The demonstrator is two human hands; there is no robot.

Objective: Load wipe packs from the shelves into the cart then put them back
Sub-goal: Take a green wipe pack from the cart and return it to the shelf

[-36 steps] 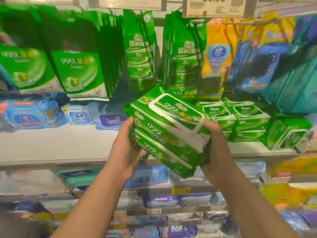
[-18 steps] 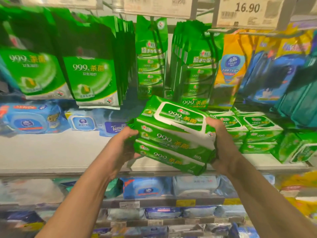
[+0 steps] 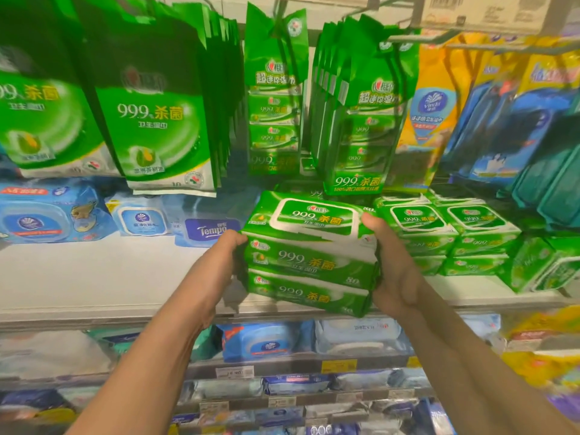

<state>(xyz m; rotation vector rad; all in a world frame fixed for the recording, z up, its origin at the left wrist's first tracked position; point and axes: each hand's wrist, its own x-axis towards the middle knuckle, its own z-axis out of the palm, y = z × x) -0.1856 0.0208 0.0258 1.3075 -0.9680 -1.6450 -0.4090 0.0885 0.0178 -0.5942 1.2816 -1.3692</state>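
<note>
At the upper left of the frame hang green 99.9% sanitizing wipe pouches (image 3: 157, 127), packed one behind another on pegs, and below them, on the left of the white shelf (image 3: 94, 271), lie blue lidded wipe packs (image 3: 47, 215) and a blue Tempo pack (image 3: 212, 229). Just left of centre the left hand (image 3: 219, 265) comes up from the lower left and clasps the left end of a three-pack bundle of green wipes (image 3: 309, 255), its fingers curled round that end and mostly hidden behind it, the thumb on top near the upper pack. The bundle sits at the centre of the frame, squeezed between the two hands, tilted slightly with its right side lower, its lidded top pack facing the camera and its lower edge over the front lip of the shelf; whether it touches the shelf cannot be told. Above it hang tall green multi-pack bags (image 3: 361, 114). The right hand (image 3: 395, 271) grips the bundle's right end, thumb over the top corner, palm pressed to the side. Just right of that hand, stacked green lidded wipe packs (image 3: 445, 237) stand on the shelf, close beside the bundle. At the upper right hang yellow and blue pouches (image 3: 439, 105), blurred. Lower shelves hold more blue and white packs (image 3: 266, 343).
</note>
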